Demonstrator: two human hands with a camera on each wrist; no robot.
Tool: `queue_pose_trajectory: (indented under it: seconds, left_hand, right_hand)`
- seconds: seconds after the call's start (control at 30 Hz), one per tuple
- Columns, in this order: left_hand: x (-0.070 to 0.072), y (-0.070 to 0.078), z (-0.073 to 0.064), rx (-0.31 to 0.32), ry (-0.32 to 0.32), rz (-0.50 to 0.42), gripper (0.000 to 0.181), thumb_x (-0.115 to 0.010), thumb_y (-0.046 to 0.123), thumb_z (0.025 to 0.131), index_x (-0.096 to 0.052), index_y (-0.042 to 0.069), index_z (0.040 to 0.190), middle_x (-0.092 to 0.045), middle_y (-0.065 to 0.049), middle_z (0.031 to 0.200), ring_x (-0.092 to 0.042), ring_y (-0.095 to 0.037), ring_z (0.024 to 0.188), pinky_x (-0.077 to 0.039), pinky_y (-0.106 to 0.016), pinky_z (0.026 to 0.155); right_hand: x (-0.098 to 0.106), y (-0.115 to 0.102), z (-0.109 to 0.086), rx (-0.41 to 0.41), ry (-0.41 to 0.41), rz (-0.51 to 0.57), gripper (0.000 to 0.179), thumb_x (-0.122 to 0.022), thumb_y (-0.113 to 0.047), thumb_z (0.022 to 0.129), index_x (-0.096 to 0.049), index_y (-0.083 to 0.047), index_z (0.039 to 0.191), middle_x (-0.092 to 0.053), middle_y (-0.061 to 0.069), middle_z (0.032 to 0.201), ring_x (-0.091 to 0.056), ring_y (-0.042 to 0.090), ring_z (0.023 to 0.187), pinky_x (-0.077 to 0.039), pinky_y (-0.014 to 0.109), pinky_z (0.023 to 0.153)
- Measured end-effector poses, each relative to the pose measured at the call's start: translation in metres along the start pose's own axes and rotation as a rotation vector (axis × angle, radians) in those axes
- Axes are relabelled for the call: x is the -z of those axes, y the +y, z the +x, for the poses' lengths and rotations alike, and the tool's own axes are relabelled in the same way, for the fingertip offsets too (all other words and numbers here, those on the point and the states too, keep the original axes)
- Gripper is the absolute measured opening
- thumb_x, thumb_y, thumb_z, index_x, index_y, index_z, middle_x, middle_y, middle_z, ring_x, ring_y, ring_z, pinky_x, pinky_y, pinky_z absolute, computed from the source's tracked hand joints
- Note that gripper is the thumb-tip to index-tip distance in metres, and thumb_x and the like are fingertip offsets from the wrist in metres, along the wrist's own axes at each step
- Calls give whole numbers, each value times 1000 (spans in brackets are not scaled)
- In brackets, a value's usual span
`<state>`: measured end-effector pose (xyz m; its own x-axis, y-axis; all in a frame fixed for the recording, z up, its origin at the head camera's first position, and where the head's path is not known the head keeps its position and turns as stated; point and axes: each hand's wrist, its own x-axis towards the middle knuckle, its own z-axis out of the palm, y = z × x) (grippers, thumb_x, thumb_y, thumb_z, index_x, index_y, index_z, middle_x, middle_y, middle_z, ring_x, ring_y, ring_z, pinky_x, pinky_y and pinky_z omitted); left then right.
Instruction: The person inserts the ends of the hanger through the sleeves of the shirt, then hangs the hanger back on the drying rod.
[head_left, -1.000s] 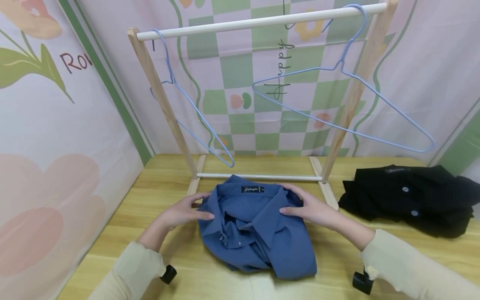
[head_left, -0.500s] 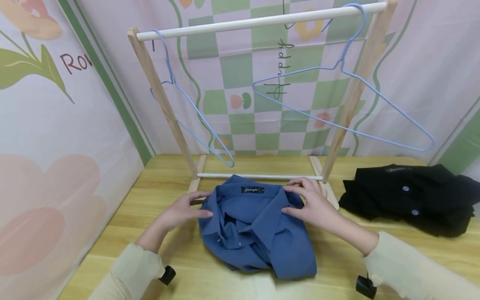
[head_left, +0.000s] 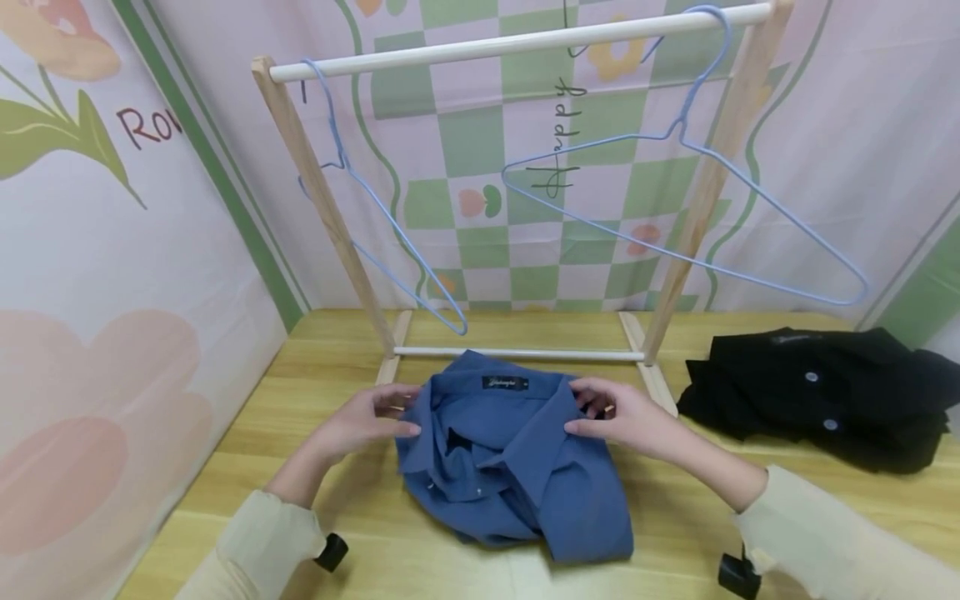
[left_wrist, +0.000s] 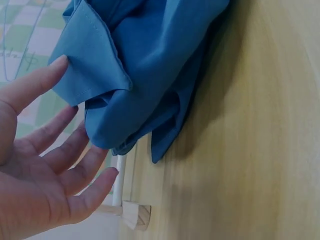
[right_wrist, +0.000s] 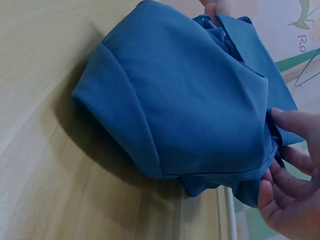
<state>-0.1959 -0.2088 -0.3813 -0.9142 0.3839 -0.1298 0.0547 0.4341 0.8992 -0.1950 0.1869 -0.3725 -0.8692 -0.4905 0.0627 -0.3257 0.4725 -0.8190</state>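
Observation:
A blue collared shirt [head_left: 517, 467] lies bunched on the table, its collar facing up with a black label at the back. At its left side, my left hand [head_left: 367, 423] has the thumb touching the collar, the fingers spread behind it; in the left wrist view this hand [left_wrist: 55, 165] looks loose, not gripping the cloth. My right hand [head_left: 626, 417] holds the right side near the collar, thumb in front and fingers curled behind. The right wrist view has those fingers [right_wrist: 290, 182] at the shirt's edge [right_wrist: 200, 100]. Folds hide some fingertips.
A wooden rack with a white top rail [head_left: 480, 50] stands behind the shirt. Two blue wire hangers hang there, a left hanger [head_left: 397, 229] and a right hanger [head_left: 600, 221]. A folded black garment [head_left: 817, 400] with buttons lies on the table [head_left: 262, 433] at right.
My right hand has drawn back slightly to the right, and its fingers have curled in behind the collar. My left hand has shifted slightly left. The shirt has barely moved.

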Motion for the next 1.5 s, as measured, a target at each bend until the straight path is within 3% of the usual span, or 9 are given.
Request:
queue_pose_trajectory:
  seconds: [0.2, 0.47, 0.63, 0.77, 0.97, 1.07, 1.23, 1.4, 1.5]
  left_hand:
    - [0, -4, 1, 6, -55, -21, 67, -77, 12, 92, -46, -5, 149, -53, -25, 144, -53, -39, 128, -47, -49, 104]
    - [-1, -4, 1, 16, -31, 20, 59, -80, 12, 89, -56, -6, 140, -62, -15, 127, -58, -29, 114, -48, -41, 97]
    - [-3, -1, 0, 21, -16, 46, 55, -82, 12, 87, -60, -7, 134, -62, -12, 119, -55, -25, 107, -45, -38, 94]
    - [-3, -1, -2, -7, -21, 35, 53, -81, 11, 87, -59, -5, 133, -62, -12, 117, -55, -25, 104, -45, -37, 91]
    - [-5, -2, -2, -36, -28, -4, 41, -80, 11, 88, -62, -2, 123, -62, -11, 117, -58, -24, 102, -48, -33, 88]
    - [-5, -3, 0, -31, -46, -1, 36, -79, 12, 89, -63, -2, 118, -62, -11, 116, -59, -23, 100, -50, -32, 86]
    - [0, -3, 1, 1, -108, 22, 35, -78, 14, 91, -67, -4, 119, -64, -9, 115, -58, -24, 104, -48, -34, 90]
    - [4, -2, -3, 45, -194, 16, 42, -78, 14, 90, -66, -5, 125, -64, -13, 126, -57, -30, 116, -47, -40, 99]
    - [4, 0, -5, 65, -239, 14, 51, -81, 14, 88, -63, -5, 131, -60, -14, 131, -57, -27, 112, -47, -39, 97]
  right_hand:
    - [-2, 5, 0, -33, -32, 41, 62, -78, -15, 91, -50, 14, 139, -66, 4, 99, -60, 20, 90, -49, 31, 72]
    - [2, -3, -1, -144, -22, 98, 55, -79, -23, 92, -61, 10, 132, -66, 7, 102, -59, 22, 95, -51, 30, 77]
    - [6, -3, 2, -55, -130, 36, 24, -78, -22, 93, -69, -2, 100, -55, 0, 81, -48, 15, 74, -40, 28, 63]
    - [9, -2, 2, -22, -171, 40, 24, -75, -20, 95, -56, -10, 84, -42, 0, 73, -39, 14, 66, -32, 30, 59]
    - [12, -6, 0, -76, -97, 52, 19, -74, -21, 96, -62, -8, 89, -52, 3, 81, -47, 20, 75, -38, 31, 63]
    - [12, -8, 0, -107, -46, 54, 21, -73, -22, 96, -70, -3, 104, -61, 6, 94, -53, 23, 86, -46, 34, 71]
    - [15, -12, -1, -141, 6, 69, 37, -72, -23, 98, -67, 3, 124, -66, 9, 111, -60, 23, 101, -52, 41, 84]
    - [21, -15, -1, -126, 17, 105, 32, -71, -20, 98, -69, 3, 119, -68, 7, 103, -63, 20, 97, -54, 42, 87]
    - [23, -15, 0, -110, 26, 120, 28, -71, -19, 98, -70, 3, 116, -68, 6, 98, -64, 18, 92, -54, 37, 85]
